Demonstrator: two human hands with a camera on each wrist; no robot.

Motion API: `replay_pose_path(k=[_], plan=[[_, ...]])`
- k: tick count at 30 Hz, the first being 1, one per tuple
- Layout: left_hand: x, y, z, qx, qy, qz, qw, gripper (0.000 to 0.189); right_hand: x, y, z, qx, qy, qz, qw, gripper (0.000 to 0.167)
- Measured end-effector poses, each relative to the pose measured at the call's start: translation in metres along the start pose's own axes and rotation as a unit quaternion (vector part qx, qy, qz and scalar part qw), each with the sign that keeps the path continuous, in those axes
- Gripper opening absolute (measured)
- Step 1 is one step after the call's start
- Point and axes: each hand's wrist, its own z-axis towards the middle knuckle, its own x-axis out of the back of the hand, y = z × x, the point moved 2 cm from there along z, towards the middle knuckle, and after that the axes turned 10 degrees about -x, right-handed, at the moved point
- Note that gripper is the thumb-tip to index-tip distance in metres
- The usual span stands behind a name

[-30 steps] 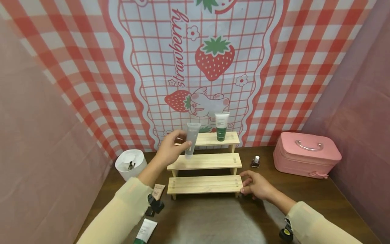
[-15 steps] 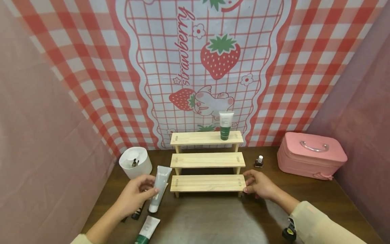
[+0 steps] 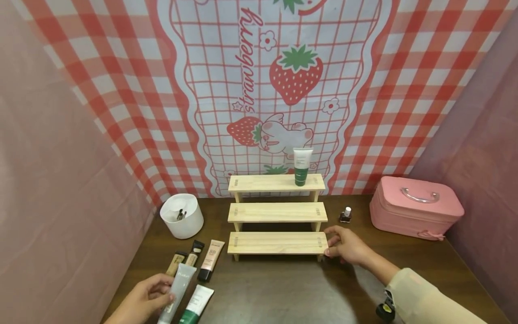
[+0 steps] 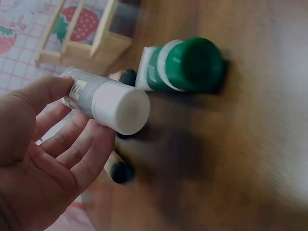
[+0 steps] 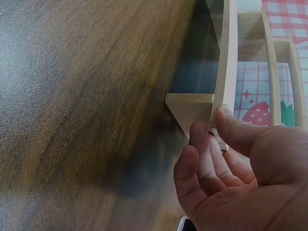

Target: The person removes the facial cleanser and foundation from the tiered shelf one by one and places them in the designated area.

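My left hand (image 3: 143, 297) pinches a grey squeeze tube (image 3: 180, 284) between thumb and fingers, low at the front left. The tube tilts, and in the left wrist view its white cap (image 4: 124, 108) points away from the palm. A white and green tube (image 3: 198, 302) lies just right of it on the table. At the right end of a three-step wooden stand (image 3: 277, 243), my right hand (image 3: 346, 246) grips the lowest step, thumb on its edge (image 5: 224, 86) and fingers by the leg below. Another white and green tube (image 3: 301, 173) stands on the top step.
A BB cream tube (image 3: 211, 258) and two small tubes lie left of the stand. Behind them is a white round holder (image 3: 184, 220) with brushes. Right of the stand are a nail polish bottle (image 3: 346, 215) and a pink case (image 3: 417, 204). A checked strawberry cloth hangs behind.
My left hand has carried the grey tube from over the stand's middle step down and left, to beside the lying tubes. My right hand has stayed on the lowest step.
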Motion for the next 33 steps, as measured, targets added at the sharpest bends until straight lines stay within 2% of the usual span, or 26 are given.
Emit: replay_pose_path(k=[4,8,16,19,26,33], plan=[[0.003,-0.014,-0.009,0.000,-0.024,-0.014,0.9996,0.039,0.001,0.002,-0.001,-0.005,0.003,0.000,1.0000,0.060],[0.005,-0.026,-0.015,-0.007,-0.038,0.002,0.9993,0.042,0.002,0.001,-0.001,-0.003,0.006,-0.005,1.0000,0.059],[0.005,-0.041,-0.022,-0.020,-0.057,-0.006,0.9981,0.032,0.002,0.000,-0.002,-0.001,0.002,-0.006,1.0000,0.060],[0.004,-0.043,-0.023,-0.009,-0.054,-0.005,0.9985,0.030,0.002,0.001,-0.002,-0.002,0.003,-0.004,1.0000,0.060],[0.005,-0.041,-0.025,0.052,-0.049,0.016,0.9973,0.031,0.001,0.002,-0.001,-0.003,0.004,-0.002,1.0000,0.060],[0.007,-0.041,-0.027,0.064,-0.044,0.039,0.9962,0.033,0.001,-0.001,-0.001,0.002,0.004,-0.002,1.0000,0.059]])
